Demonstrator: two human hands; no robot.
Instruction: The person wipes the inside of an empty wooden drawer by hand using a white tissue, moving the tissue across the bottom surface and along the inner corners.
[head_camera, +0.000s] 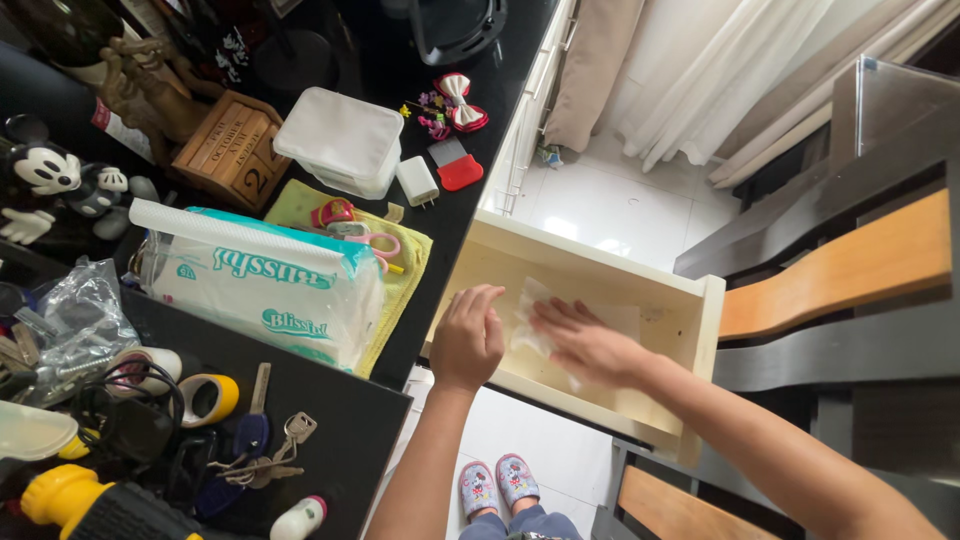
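Open pale drawer (690, 300) beside the dark desk (350, 420); right hand (585, 345) presses flat, fingers spread, on a white wipe (528, 305) inside; left hand (467, 338) rests curled on the drawer's edge.

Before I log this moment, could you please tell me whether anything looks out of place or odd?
Only the pulled-out cream wooden drawer: it is bare inside except for a white wipe pressed flat under the right hand, while the left hand grips its front edge. Nothing looks spilled or broken.
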